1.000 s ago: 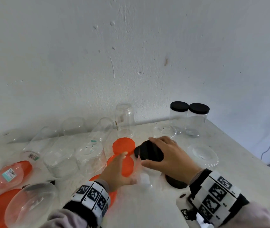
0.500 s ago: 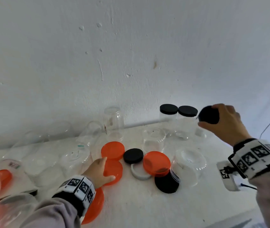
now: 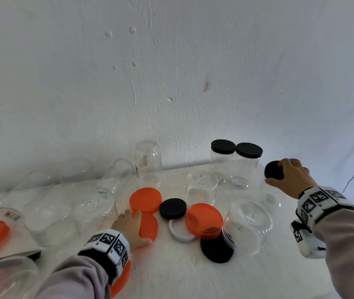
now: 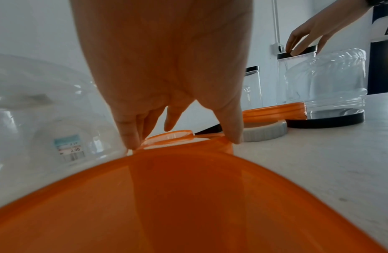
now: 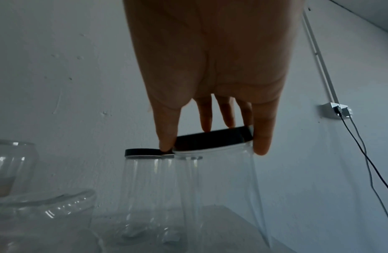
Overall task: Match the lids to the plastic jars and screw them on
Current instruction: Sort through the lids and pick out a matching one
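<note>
**Right hand grips a black lid on a clear jar; left hand rests on an orange lid**

At the right of the head view the right hand [image 3: 292,178] curls its thumb and fingers round a black lid [image 3: 273,170] that sits on top of a tall clear jar [image 5: 221,188]; the right wrist view shows the thumb on one side of the rim and the fingers on the other; the jar stands on the white tabletop [image 3: 171,272] just right of two capped jars [image 3: 235,165] by the wall.

At the lower centre the left hand [image 3: 129,225] lies on a flat orange lid [image 3: 149,225]; the left wrist view shows its fingertips [image 4: 128,138] and thumb pointing down at that lid's edge, but whether they pinch it or only touch it I cannot tell; a larger orange lid [image 4: 188,205] lies under the wrist.

Between the hands lie another orange lid [image 3: 145,199], a loose black lid [image 3: 172,208], a white lid [image 3: 179,233], a third orange lid [image 3: 204,219] and a big black lid [image 3: 215,249]; an upturned clear jar [image 3: 248,225] stands partly on the big black lid; more clear jars [image 3: 48,219] crowd the left of the frame.
</note>
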`<action>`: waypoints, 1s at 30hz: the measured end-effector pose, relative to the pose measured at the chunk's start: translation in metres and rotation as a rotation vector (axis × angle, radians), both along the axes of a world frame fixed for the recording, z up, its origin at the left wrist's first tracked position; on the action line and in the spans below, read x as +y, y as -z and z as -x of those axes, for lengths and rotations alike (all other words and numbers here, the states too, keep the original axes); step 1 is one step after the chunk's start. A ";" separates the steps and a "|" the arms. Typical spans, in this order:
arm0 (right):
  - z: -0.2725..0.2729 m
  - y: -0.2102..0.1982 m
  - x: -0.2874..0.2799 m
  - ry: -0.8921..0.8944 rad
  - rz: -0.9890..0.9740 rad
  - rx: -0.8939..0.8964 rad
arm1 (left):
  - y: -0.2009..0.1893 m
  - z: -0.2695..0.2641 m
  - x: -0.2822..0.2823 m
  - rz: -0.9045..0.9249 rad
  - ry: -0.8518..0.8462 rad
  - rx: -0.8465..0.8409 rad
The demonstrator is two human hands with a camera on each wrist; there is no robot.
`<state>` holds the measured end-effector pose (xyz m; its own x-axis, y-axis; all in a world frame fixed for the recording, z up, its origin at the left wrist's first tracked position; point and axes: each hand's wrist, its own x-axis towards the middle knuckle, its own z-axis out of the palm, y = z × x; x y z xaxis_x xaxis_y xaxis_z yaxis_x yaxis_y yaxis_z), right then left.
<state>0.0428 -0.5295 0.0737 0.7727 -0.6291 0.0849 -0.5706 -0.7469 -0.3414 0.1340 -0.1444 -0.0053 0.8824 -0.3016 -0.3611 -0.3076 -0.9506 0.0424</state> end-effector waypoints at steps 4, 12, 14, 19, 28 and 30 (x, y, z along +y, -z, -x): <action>-0.001 -0.002 0.000 0.014 0.042 0.058 | 0.000 -0.002 0.002 -0.023 0.006 -0.014; 0.003 -0.005 0.004 0.027 0.077 0.227 | -0.004 0.002 0.009 0.078 -0.001 0.035; 0.004 -0.007 0.005 0.026 0.079 0.255 | -0.007 0.003 0.012 0.139 -0.015 0.052; 0.006 -0.010 0.019 -0.024 0.146 0.275 | -0.015 0.007 0.018 0.333 -0.033 0.059; 0.001 0.015 0.076 -0.289 0.049 0.471 | -0.025 0.025 0.015 0.459 -0.004 0.027; 0.002 0.020 0.082 -0.288 -0.022 0.553 | -0.026 0.030 0.016 0.490 0.007 0.016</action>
